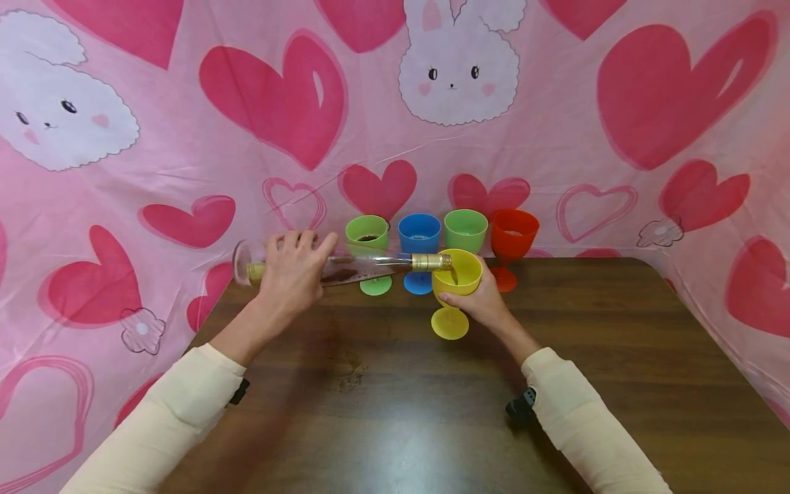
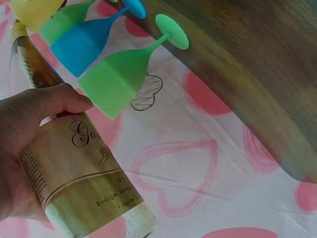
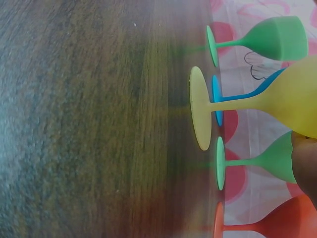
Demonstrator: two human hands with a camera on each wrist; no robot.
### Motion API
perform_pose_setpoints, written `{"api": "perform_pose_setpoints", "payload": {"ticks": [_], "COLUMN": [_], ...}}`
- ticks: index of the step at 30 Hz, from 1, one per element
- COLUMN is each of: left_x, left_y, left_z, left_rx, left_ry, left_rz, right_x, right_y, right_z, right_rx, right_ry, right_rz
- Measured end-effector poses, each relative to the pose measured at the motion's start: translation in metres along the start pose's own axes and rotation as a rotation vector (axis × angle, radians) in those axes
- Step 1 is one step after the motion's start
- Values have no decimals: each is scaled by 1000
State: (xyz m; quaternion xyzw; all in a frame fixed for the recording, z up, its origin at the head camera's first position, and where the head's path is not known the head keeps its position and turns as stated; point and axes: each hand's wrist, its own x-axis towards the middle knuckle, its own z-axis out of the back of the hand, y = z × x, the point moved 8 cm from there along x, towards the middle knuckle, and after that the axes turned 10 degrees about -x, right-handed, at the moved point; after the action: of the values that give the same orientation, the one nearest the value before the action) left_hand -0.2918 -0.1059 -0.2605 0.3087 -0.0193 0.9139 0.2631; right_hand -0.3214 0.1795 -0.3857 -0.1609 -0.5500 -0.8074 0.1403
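Note:
My left hand [image 1: 293,267] grips a glass wine bottle [image 1: 370,267] round its body, and the bottle lies nearly level with its neck to the right. A dark stream [image 1: 455,276] runs from its mouth into a yellow plastic goblet [image 1: 447,289]. Fingers of my right hand [image 1: 484,300] hold that goblet by its bowl, from the right side. The left wrist view shows the bottle's label [image 2: 94,183] and the thumb across the glass. In the right wrist view the goblet's stem and round foot [image 3: 200,109] show, while most of the hand is out of frame.
Behind stand a green goblet [image 1: 367,230] with dark liquid in it, a blue goblet [image 1: 420,230], another green goblet [image 1: 465,230] and a red goblet [image 1: 514,233]. Wet marks [image 1: 350,374] lie on the wooden table [image 1: 395,432]. A pink heart-patterned cloth [image 1: 370,103] hangs behind.

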Motion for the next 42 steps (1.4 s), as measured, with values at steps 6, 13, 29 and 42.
{"api": "perform_pose_setpoints", "payload": {"ticks": [6,13,29,42], "left_x": [-1,-1,-1,0], "left_y": [1,1,2,1], "left_z": [0,0,2,3], "left_rx": [-9,-12,-11,-15], "left_ry": [1,6,-8,12], "left_rz": [5,7,-2,5], "right_x": [1,1,0,-6], "right_y": [-1,0,1,27], "right_z": [-1,-1,-1,2], "right_rx": [-12,-19,-20,-21], "right_ry": [17,19,25,32], "right_rz": [-15,-16,-37,-25]}}
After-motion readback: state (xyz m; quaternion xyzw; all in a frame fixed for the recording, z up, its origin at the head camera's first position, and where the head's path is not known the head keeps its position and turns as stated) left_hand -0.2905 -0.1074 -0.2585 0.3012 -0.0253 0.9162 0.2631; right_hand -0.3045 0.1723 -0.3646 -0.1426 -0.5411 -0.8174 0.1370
